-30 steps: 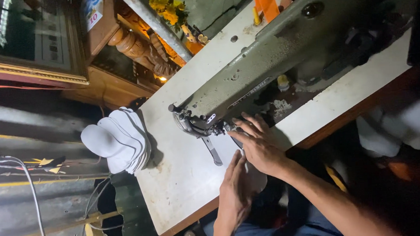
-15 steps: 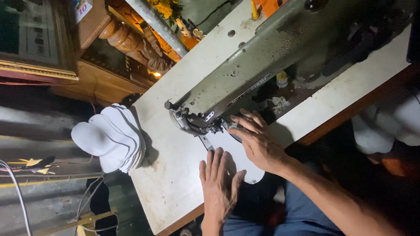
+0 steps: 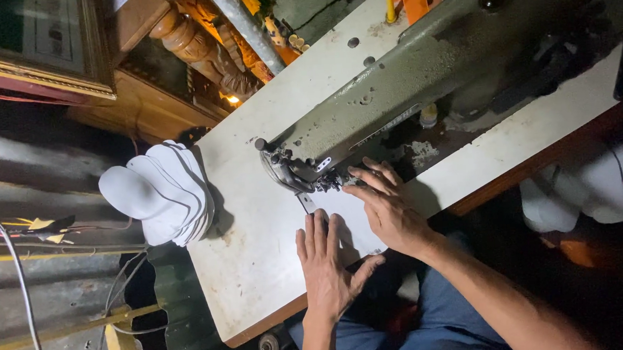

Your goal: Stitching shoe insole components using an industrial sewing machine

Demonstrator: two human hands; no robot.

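Both hands lie flat on a white piece (image 3: 352, 219) spread on the bench (image 3: 259, 254), just in front of the needle end of a grey-green sewing machine (image 3: 406, 87). The left hand (image 3: 327, 262) rests palm down with its fingers straight and close together, pointing toward the machine; the thumb sticks out to the side. It grips nothing, only presses on the near part of the piece. The right hand (image 3: 390, 210) also lies open and flat, fingers spread a little, its fingertips just beside the presser foot (image 3: 305, 196); it holds nothing either, and pins the far part of the piece against the bench. The piece lies under and between the two hands, one end reaching to the foot. Whether the needle touches it cannot be told.

At the bench's left edge, well apart from the hands, sits a stack of white sole-shaped pieces (image 3: 160, 195), fanned and overhanging. Carved wooden furniture (image 3: 201, 50) stands beyond the bench. More white material (image 3: 585, 191) lies in the dark below the bench, on the right.
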